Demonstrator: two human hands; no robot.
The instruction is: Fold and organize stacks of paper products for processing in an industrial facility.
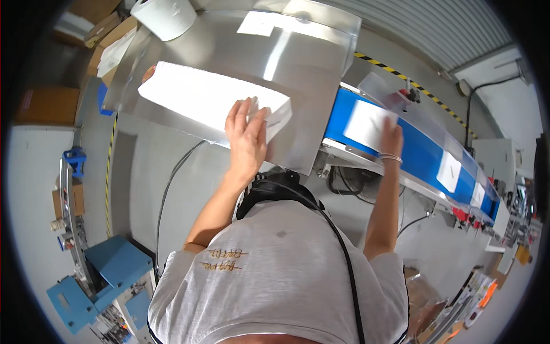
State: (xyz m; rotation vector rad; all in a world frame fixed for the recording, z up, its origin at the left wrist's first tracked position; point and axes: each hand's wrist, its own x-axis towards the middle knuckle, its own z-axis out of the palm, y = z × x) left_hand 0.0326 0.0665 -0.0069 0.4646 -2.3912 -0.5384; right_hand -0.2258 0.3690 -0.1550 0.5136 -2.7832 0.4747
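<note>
My left hand (246,133) rests with fingers spread on the near end of a long stack of white paper sheets (195,94) lying on a shiny steel table (298,74). My right hand (392,140) lies flat on a single white sheet (365,123) on the blue conveyor belt (421,152) to the right of the table. Two more white sheets (449,171) ride farther down the belt. A thin bracelet circles my right wrist.
A white paper roll (167,16) stands at the table's far left corner, beside cardboard boxes (106,31). Black cables (172,178) hang under the table. Blue machine parts (109,269) sit lower left. A clear guard (401,100) lines the conveyor; yellow-black floor tape (401,77) runs behind it.
</note>
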